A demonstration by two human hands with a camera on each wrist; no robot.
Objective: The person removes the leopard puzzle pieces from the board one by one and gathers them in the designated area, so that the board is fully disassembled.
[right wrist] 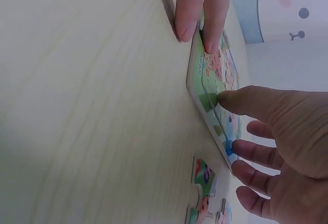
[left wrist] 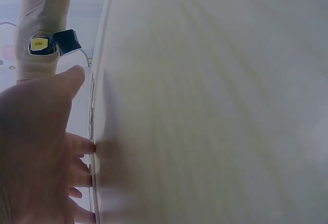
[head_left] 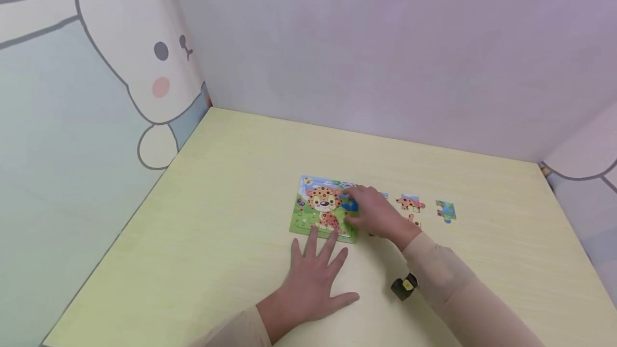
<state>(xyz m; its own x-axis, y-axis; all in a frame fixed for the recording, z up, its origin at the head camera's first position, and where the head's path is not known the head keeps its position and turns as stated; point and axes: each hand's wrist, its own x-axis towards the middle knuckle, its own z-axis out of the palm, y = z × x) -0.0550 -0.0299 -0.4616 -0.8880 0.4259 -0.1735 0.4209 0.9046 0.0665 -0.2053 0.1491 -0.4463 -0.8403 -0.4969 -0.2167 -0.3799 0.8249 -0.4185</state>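
A square jigsaw puzzle with a spotted leopard cub picture lies flat in its board. My left hand has its fingers spread, the fingertips resting at the board's near edge. Over the puzzle's right side is my right hand; its thumb touches the picture close to the board's edge in the right wrist view, and its fingers reach over the far part. No loose piece shows in either hand. The right hand covers part of the board's right side. In the left wrist view the puzzle's face cannot be seen.
To the right lie loose puzzle pieces: a spotted one, a blue-green one and others partly hidden by the right hand. A black wrist device sits on the right sleeve. Walls border the pale wooden table at the left and back.
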